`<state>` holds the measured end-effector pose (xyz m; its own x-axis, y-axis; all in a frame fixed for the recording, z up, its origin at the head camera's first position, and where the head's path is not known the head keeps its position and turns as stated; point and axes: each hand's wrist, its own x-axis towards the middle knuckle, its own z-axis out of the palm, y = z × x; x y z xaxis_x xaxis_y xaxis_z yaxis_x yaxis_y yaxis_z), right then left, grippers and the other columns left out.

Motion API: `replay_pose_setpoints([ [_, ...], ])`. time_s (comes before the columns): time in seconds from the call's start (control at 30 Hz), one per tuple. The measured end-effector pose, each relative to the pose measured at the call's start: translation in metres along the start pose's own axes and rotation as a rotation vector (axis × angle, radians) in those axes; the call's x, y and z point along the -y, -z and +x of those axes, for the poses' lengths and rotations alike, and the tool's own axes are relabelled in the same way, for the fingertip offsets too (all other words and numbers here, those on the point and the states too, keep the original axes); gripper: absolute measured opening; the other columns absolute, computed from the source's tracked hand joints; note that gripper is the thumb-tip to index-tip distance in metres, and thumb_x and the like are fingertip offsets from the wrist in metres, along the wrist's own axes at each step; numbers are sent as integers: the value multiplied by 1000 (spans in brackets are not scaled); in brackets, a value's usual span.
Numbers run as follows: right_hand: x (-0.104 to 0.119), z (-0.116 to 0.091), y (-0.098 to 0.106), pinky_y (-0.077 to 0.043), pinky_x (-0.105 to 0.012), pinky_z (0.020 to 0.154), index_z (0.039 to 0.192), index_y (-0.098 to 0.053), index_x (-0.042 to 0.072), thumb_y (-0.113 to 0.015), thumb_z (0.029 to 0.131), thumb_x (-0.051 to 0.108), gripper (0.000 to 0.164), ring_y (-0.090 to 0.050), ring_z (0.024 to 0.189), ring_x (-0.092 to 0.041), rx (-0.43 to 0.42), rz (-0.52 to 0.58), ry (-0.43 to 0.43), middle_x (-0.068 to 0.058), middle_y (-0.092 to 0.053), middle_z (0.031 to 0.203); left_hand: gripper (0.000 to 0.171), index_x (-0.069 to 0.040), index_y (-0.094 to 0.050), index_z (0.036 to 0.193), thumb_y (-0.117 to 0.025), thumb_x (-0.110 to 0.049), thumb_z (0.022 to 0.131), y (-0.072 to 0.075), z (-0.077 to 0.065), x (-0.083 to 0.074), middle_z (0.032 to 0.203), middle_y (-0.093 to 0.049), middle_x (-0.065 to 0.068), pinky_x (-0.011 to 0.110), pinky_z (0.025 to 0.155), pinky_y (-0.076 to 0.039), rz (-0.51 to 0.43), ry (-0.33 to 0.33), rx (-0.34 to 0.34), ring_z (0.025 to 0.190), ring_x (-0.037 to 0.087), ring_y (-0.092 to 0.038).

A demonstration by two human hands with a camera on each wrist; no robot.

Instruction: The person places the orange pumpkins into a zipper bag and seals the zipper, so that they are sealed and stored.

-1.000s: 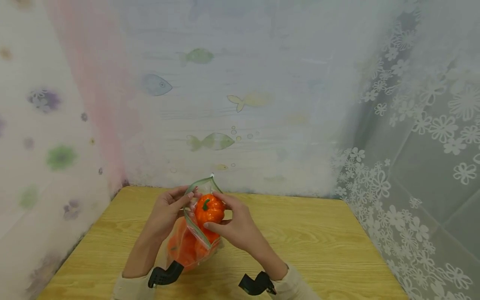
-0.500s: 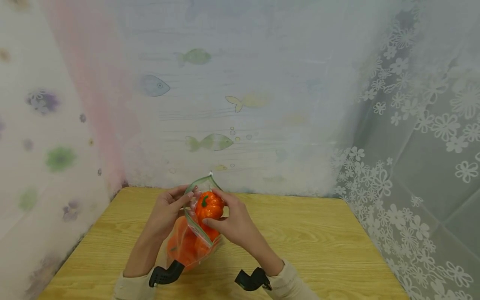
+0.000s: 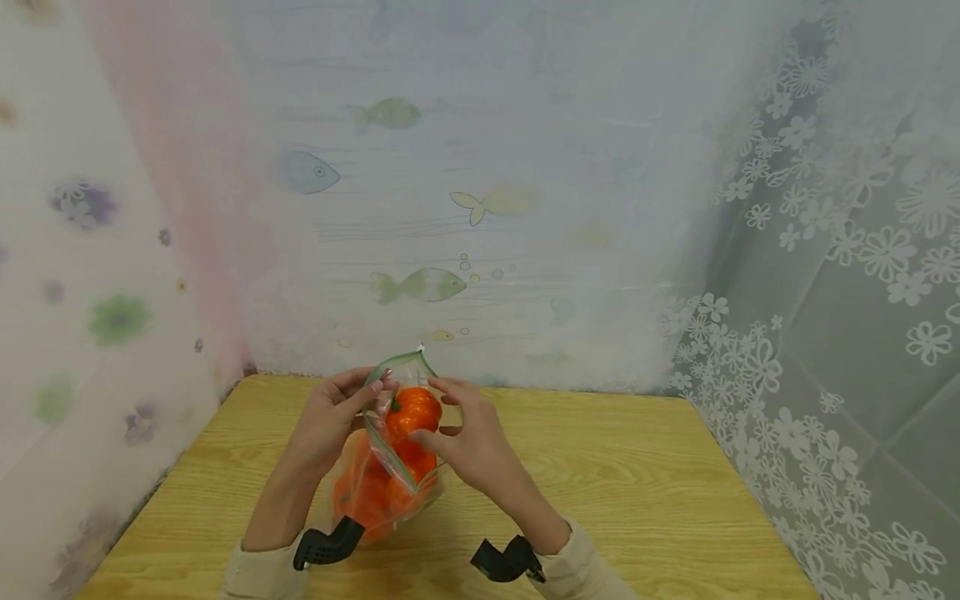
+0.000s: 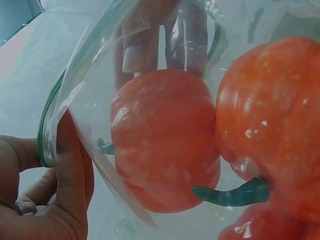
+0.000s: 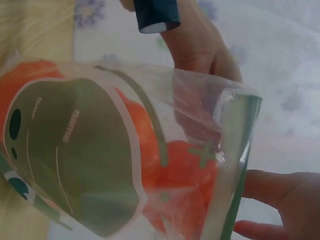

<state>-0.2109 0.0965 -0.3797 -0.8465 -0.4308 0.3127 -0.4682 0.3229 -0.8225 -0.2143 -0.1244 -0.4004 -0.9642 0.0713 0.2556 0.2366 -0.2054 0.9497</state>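
My left hand (image 3: pixel 324 423) pinches the green-edged rim of a clear zip bag (image 5: pixel 127 200) and keeps its mouth apart. At that mouth is a small orange pumpkin (image 3: pixel 418 410), its green stem turned toward the left; the left wrist view has this pumpkin (image 4: pixel 165 145) behind the film. Fingers of my right hand (image 3: pixel 478 437) are spread at the right side of the mouth, the thumb overlapping the pumpkin's lower edge. More orange pumpkins (image 4: pixel 275 125) fill the bag below, partly hidden by its printed green label.
The bag is over a wood-grain table (image 3: pixel 600 483). Behind it rises a pale wall covering (image 3: pixel 570 275) with fish drawings; a flower-patterned one (image 3: pixel 847 333) stands on the right. Each wrist bears a black camera mount (image 3: pixel 504 558).
The pumpkin has turned, its stem swinging left and lower, and sits deeper in the bag mouth. My right fingers have loosened from it. The left hand keeps its grip on the rim.
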Motion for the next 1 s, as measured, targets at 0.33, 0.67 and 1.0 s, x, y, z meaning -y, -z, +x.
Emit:
replay_pose_setpoints([
  [0.33, 0, -1, 15, -61, -31, 84, 138, -61, 9, -77, 91, 9, 49, -60, 122, -33, -92, 104, 45, -10, -58, 141, 16, -19, -72, 113, -60, -13, 104, 5, 6, -3, 98, -77, -8, 21, 67, -59, 30, 10, 5, 72, 6, -65],
  [0.67, -28, 22, 27, -59, -32, 90, 130, -66, 6, -71, 96, 7, 34, -63, 115, -37, -187, 200, 132, -12, -65, 129, 16, -16, -73, 113, -60, -14, 104, 13, 9, -6, 99, -77, -6, 24, 65, -60, 64, -10, 64, 71, 7, -66],
  [1.0, -70, 72, 28, -51, -45, 105, 139, -59, 1, -67, 97, 1, 42, -59, 123, -36, -66, 223, 197, -18, -59, 139, 36, 17, -58, 127, -58, -12, 105, 16, 15, -3, 97, -77, -6, 25, 64, -60, 124, -11, 112, 71, 8, -66],
])
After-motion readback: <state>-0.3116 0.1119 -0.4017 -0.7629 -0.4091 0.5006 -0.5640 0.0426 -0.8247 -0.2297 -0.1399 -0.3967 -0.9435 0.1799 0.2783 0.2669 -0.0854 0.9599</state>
